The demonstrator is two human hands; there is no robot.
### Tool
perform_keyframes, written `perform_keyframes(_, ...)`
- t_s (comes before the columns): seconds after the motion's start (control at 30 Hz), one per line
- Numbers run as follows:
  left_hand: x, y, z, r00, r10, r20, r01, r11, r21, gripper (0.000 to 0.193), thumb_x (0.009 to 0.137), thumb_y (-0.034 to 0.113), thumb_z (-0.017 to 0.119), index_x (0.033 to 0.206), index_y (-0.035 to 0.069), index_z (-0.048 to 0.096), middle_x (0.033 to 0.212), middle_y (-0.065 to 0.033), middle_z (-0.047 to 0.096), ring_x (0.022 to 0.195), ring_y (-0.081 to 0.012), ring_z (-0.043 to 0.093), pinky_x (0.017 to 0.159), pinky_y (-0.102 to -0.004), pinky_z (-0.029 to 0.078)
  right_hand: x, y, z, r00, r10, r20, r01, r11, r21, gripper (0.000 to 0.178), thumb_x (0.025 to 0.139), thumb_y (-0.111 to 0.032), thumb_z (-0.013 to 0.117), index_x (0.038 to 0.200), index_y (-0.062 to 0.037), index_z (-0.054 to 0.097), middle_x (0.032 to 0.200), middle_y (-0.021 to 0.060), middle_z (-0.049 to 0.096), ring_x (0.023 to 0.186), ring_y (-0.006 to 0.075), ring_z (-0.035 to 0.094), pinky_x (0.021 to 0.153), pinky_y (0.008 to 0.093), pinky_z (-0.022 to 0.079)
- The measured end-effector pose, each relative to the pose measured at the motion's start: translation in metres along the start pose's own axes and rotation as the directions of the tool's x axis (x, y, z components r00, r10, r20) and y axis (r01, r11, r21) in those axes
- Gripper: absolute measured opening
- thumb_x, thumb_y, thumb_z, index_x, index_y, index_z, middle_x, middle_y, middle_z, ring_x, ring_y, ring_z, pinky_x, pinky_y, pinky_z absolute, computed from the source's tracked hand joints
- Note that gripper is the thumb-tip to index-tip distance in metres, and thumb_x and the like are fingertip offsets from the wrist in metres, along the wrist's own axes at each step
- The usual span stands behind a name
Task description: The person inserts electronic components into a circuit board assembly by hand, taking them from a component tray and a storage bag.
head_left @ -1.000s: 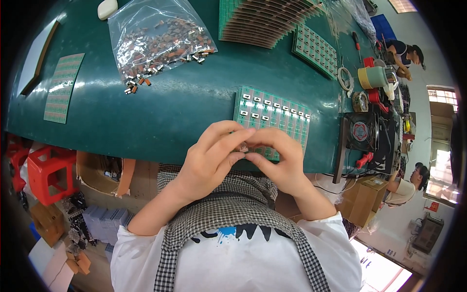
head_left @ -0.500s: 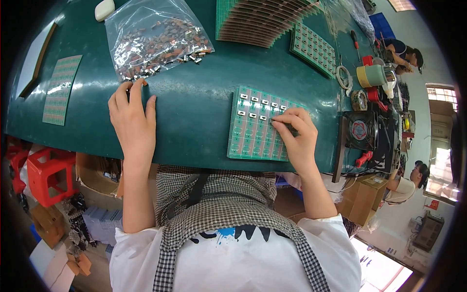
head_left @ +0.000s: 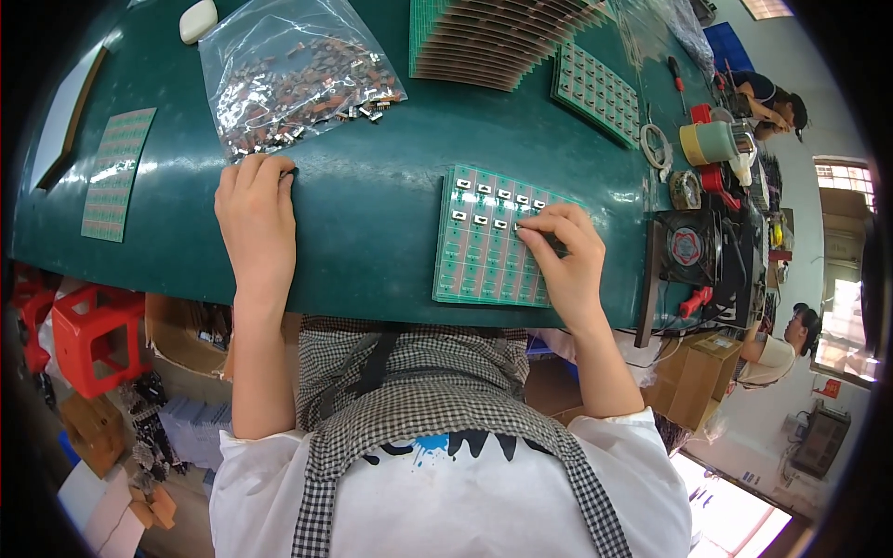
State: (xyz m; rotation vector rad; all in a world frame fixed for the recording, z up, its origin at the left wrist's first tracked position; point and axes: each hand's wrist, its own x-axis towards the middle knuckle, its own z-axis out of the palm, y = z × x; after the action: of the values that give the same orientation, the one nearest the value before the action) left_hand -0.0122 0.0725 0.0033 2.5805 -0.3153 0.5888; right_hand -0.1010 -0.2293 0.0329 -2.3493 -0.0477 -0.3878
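A stack of green circuit board panels (head_left: 465, 275) lies in front of me, with small slide switches (head_left: 480, 221) seated along its top row and part of the second. Over that second row, my right hand (head_left: 569, 263) pinches another slide switch between thumb and forefinger, touching the board; the fingers partly hide it. To the left, my left hand (head_left: 258, 219) is closed, thumb against fingers, with a dark bit of a small slide switch showing at the fingertips. Just beyond it lies a clear plastic bag (head_left: 307, 88) full of loose slide switches, its open mouth towards me.
Tall fanned panels (head_left: 493, 42) stand at the far middle, beside a filled panel stack (head_left: 597, 93). A single bare panel (head_left: 119, 175) lies at left. A screwdriver (head_left: 678, 74), tape roll (head_left: 686, 191) and small fan (head_left: 689, 249) line the right edge. Two people sit farther right.
My left hand has drawn back slightly from the bag's mouth, and its fingers have closed together around a small switch. My right hand stays at nearly the same spot on the board.
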Motion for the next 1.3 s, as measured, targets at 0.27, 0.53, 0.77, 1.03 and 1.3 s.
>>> perform_keyframes(0.27, -0.017, 0.043, -0.011, 0.987, -0.13, 0.091, 0.159, 0.808, -0.567, 0.028, 0.08, -0.003, 0.066, 0.108, 0.003, 0.064, 0.093, -0.0111, 0.064, 0.084, -0.0258, 0.062, 0.076, -0.0341, 0.05, 0.004, -0.009, -0.011, 0.988, -0.004, 0.154, 0.037, 0.976, -0.216, 0.018, 0.079, -0.003, 0.072, 0.097, -0.0051, 0.071, 0.086, 0.0061, 0.062, 0.076, 0.02, 0.061, 0.066, 0.0299, 0.05)
perform_keyframes(0.53, -0.045, 0.096, -0.01, 0.963, 0.214, 0.166, 0.013, 0.576, -0.818, 0.043, 0.08, -0.007, 0.066, 0.121, 0.005, 0.062, 0.1, -0.0136, 0.067, 0.085, -0.0268, 0.067, 0.072, -0.0352, 0.055, -0.01, -0.045, 0.001, 0.927, 0.146, 0.346, -0.287, 0.869, 0.402, 0.022, 0.088, -0.003, 0.066, 0.109, 0.0005, 0.065, 0.093, 0.0077, 0.066, 0.085, 0.0156, 0.065, 0.075, 0.0283, 0.052)
perform_keyframes(0.77, -0.05, 0.1, -0.005, 0.953, 0.26, 0.158, -0.028, 0.593, -0.805, 0.049, 0.079, -0.006, 0.066, 0.127, 0.004, 0.059, 0.104, -0.0144, 0.067, 0.092, -0.0288, 0.066, 0.077, -0.0367, 0.055, -0.015, -0.04, 0.009, 0.867, 0.17, 0.469, -0.454, 0.658, 0.6, 0.018, 0.09, -0.002, 0.064, 0.107, 0.0029, 0.065, 0.099, 0.0077, 0.066, 0.093, 0.0144, 0.065, 0.083, 0.028, 0.053)
perform_keyframes(1.03, -0.013, 0.037, -0.012, 1.0, 0.0, -0.019, -0.002, 0.996, -0.091, 0.041, 0.085, 0.005, 0.065, 0.126, 0.004, 0.059, 0.122, -0.0149, 0.06, 0.109, -0.0322, 0.058, 0.095, -0.0406, 0.045, -0.008, -0.007, -0.019, 0.983, 0.124, 0.137, -0.149, 0.969, 0.195, 0.013, 0.09, -0.003, 0.062, 0.101, -0.0006, 0.068, 0.095, 0.0081, 0.066, 0.084, 0.0158, 0.061, 0.075, 0.027, 0.049)
perform_keyframes(1.3, -0.012, 0.008, 0.001, 0.997, -0.035, 0.071, 0.042, 0.993, -0.111, 0.03, 0.086, 0.005, 0.062, 0.116, 0.001, 0.061, 0.116, -0.0141, 0.058, 0.105, -0.0325, 0.055, 0.092, -0.0412, 0.045, -0.008, -0.003, -0.02, 0.995, -0.027, 0.094, 0.053, 0.959, -0.28, 0.012, 0.083, -0.007, 0.07, 0.092, -0.0014, 0.066, 0.087, 0.0087, 0.063, 0.078, 0.0239, 0.062, 0.068, 0.033, 0.05)
